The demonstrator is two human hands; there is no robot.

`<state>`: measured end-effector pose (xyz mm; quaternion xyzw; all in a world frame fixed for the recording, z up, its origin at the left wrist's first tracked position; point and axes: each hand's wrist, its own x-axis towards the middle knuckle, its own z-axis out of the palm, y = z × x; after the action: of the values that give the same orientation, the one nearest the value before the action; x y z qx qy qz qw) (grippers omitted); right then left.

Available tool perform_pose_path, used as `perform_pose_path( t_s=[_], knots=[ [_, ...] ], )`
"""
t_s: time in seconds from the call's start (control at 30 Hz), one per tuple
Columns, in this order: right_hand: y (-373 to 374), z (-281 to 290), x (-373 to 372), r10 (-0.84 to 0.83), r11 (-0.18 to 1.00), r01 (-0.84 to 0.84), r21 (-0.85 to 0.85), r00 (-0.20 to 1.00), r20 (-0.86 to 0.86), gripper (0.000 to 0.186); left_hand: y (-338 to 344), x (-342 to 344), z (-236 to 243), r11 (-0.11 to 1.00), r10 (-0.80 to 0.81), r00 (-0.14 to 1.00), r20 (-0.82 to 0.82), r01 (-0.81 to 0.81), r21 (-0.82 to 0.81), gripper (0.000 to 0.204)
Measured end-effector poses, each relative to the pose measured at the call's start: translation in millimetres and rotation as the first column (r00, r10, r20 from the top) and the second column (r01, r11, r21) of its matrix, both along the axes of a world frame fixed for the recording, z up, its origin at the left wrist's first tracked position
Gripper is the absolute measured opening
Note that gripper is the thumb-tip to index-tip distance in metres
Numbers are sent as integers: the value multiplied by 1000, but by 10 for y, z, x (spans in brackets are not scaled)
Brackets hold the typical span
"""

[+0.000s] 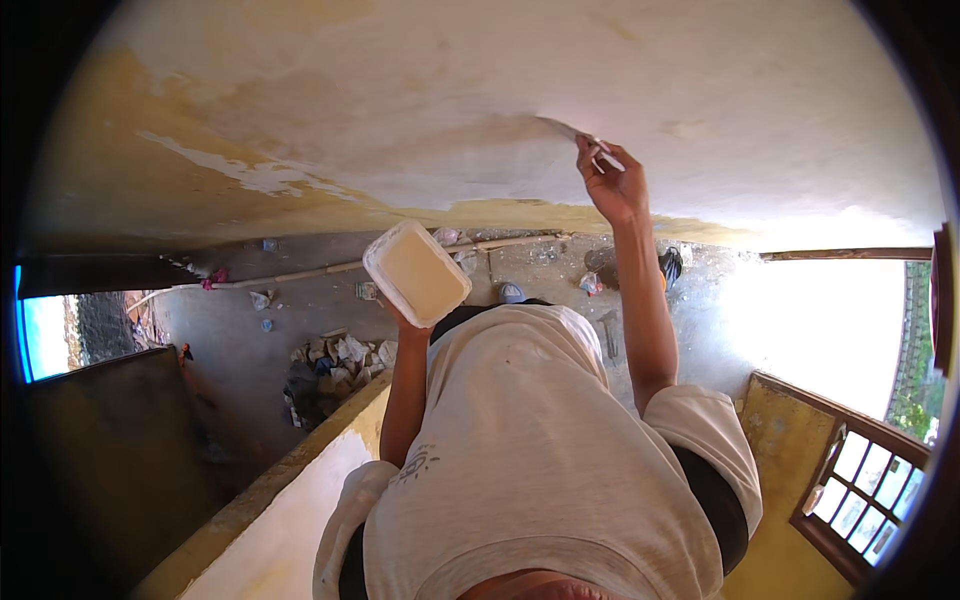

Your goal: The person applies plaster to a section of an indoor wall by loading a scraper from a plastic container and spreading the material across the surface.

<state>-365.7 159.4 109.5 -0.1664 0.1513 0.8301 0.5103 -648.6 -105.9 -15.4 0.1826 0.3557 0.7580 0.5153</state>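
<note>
My left hand [407,322] holds up a white rectangular plastic tub [377,268]; its fingers are mostly hidden behind the tub. Inside the tub lies a smooth cream-coloured paste [425,275]. My right hand [615,187] is closed on the handle of a putty knife [563,128], reached out ahead and to the right of the tub. The blade's tip is at the wall [480,140], where the surface is patchy white and yellowish. A rough, pale flaked streak [235,170] runs across the wall to the left.
A long pole [300,273] lies on the grey floor along the wall's foot. Rubble and crumpled bags [345,362] are heaped at left, beside a low yellow-edged wall [270,475]. A hammer [609,335] and a dark bag [671,265] are on the floor. At right stands a barred window [868,490].
</note>
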Motion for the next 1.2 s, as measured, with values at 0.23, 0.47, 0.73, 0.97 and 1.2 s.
perform_pose_path(
  t_s=[0.23,0.47,0.73,0.97,1.2],
  knots=[
    [-467,835,420,-62,963,109,247,979,-192,28,305,290,104,964,-199,899,390,108,243,77],
    [-648,-659,112,109,926,-305,222,781,615,10,243,367,123,976,-107,929,355,29,218,74],
    [-271,-3104,-132,281,884,-467,21,566,775,16,-108,250,-267,996,77,937,-340,-89,-20,73],
    [-270,-2073,-566,254,962,-270,-53,799,546,5,-450,223,-283,966,134,805,-578,-236,-106,70],
    [-198,-1113,-386,185,983,-177,-55,909,373,19,-284,249,-206,973,155,743,-651,-228,-29,79]
  ],
)
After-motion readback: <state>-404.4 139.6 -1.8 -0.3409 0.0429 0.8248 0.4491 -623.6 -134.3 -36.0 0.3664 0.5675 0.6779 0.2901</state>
